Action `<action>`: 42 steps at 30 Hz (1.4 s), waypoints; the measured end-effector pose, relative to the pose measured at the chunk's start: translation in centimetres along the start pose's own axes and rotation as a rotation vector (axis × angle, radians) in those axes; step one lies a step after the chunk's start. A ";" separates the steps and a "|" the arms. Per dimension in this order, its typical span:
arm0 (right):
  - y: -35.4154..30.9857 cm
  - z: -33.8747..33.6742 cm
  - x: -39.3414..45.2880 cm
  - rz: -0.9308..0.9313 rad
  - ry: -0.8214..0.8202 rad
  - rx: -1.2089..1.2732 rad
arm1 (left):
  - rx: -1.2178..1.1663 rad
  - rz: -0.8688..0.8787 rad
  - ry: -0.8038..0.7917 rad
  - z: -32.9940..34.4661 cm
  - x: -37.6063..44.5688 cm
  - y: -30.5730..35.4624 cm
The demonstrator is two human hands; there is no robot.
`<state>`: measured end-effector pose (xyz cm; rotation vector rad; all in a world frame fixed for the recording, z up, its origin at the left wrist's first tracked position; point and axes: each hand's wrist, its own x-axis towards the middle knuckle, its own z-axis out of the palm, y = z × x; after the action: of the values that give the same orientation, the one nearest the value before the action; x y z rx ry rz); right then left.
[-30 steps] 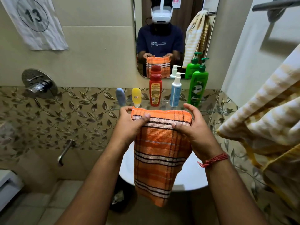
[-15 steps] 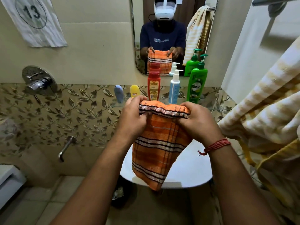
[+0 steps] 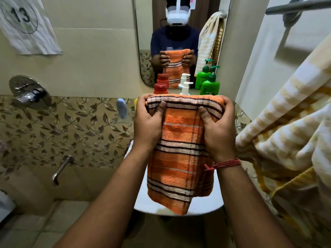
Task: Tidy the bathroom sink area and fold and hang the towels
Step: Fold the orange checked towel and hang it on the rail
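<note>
Both hands — left hand, right hand — fingers curled, now grip the orange striped woven towel's folded top higher above the white basin — folded narrower, nearly hang-ready.

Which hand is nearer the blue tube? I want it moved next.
Left. The left hand grips the towel just right of the tube; the right hand is farther right.

Bare forearms, a red thread bracelet on the right wrist, dark blue shirt reflected in the mirror.
</note>
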<state>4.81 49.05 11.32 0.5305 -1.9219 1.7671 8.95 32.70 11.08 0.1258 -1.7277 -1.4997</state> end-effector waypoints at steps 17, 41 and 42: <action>-7.6 1.8 15.0 -0.384 0.585 -0.360 | -0.320 0.222 -0.277 11.9 18.0 6.0; -14.1 -11.0 28.8 -0.198 0.351 -1.976 | -0.145 0.827 -0.569 31.5 20.5 11.5; -14.2 -11.0 28.8 -0.248 0.333 -2.061 | -0.148 0.815 -0.584 31.7 20.6 11.3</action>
<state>-9.52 59.60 40.19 -0.3026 -2.0926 -0.6798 -19.65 49.03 32.89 -1.0604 -1.7498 -1.0677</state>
